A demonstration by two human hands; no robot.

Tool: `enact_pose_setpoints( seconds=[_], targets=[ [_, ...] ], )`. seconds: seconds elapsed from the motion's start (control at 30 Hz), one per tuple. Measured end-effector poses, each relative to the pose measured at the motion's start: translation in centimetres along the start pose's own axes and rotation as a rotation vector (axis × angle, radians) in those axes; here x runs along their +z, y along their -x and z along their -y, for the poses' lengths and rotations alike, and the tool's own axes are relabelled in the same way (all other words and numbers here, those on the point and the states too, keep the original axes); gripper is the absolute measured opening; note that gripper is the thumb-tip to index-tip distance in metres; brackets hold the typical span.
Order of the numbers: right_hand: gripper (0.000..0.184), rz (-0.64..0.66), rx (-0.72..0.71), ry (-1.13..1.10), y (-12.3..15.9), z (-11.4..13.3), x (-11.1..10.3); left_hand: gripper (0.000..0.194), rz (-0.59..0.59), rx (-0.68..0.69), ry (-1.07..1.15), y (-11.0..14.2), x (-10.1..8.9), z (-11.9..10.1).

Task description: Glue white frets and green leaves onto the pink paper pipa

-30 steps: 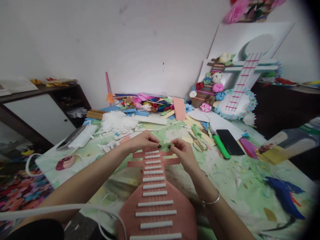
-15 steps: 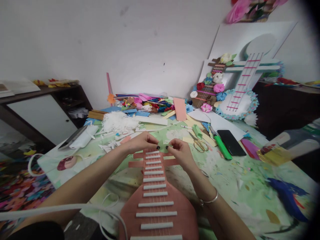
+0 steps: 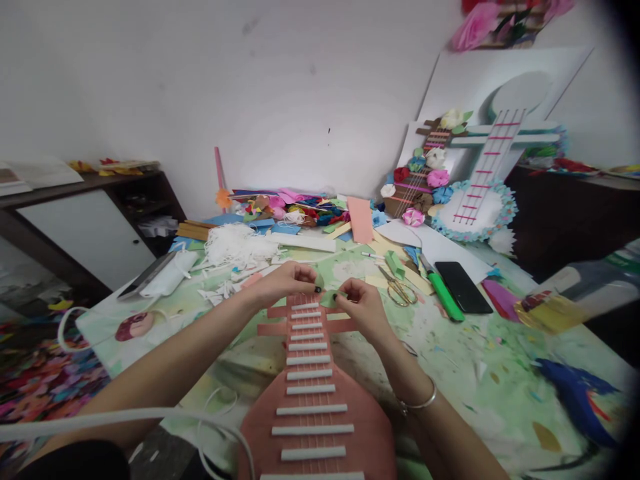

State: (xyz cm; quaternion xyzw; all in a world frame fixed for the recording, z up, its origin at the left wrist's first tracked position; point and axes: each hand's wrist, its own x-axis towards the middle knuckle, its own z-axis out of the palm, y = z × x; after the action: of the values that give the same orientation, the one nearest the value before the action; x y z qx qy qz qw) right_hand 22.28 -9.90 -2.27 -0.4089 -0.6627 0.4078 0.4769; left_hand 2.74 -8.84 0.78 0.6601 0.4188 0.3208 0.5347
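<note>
A pink cardboard lute-shaped craft [image 3: 260, 400] lies in front of me, its neck pointing away, with white bars across thin strings. Above the top of its neck, my left hand [image 3: 290, 280] pinches a small green paper piece [image 3: 319, 283] between thumb and fingers. A second bit of green paper [image 3: 328, 301] is pinched in my right hand [image 3: 363, 303], just right of the neck. The two hands are slightly apart. Whether the green bits are leaf-shaped is too small to tell.
Gold-handled scissors [image 3: 400, 291], a green cutter [image 3: 445, 297] and a black phone [image 3: 463, 287] lie to the right. White shredded string [image 3: 240, 245] is heaped at back left. Decorated paper lutes [image 3: 483, 180] lean on the wall. A white cable [image 3: 150, 415] crosses the lower left.
Green paper that showed as one patch between my fingertips now shows as two pieces, one at each hand. The fingertips have parted slightly; the pink lute has stayed in place.
</note>
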Motion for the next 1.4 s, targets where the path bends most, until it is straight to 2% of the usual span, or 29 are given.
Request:
enact_pose_setpoints(
  seconds=[0.2,0.43,0.67,1.07,1.27,1.4],
  targets=[
    [0.005,0.018,0.002,0.016,0.0,0.0,0.0,0.010,0.124,-0.063,-0.052,-0.4,-0.9,0.0],
    [0.005,0.011,0.000,0.011,0.1,-0.1,0.0,0.013,0.078,-0.055,-0.146,-0.9,-0.9,-0.4],
    [0.006,-0.042,0.007,0.059,0.0,-0.1,0.2,0.014,0.029,-0.038,-0.023,-0.5,-0.5,0.4],
    [0.006,0.016,0.001,0.017,-0.1,0.0,0.3,0.016,0.047,-0.064,0.026,-0.5,-0.3,0.6],
    [0.007,0.053,0.006,-0.030,-0.1,0.0,0.1,0.020,0.018,-0.064,0.029,-0.3,0.1,0.3],
    [0.017,0.068,0.047,-0.171,-0.1,-0.1,-0.4,0.022,0.002,-0.049,0.007,-0.2,0.5,0.1]
  ],
)
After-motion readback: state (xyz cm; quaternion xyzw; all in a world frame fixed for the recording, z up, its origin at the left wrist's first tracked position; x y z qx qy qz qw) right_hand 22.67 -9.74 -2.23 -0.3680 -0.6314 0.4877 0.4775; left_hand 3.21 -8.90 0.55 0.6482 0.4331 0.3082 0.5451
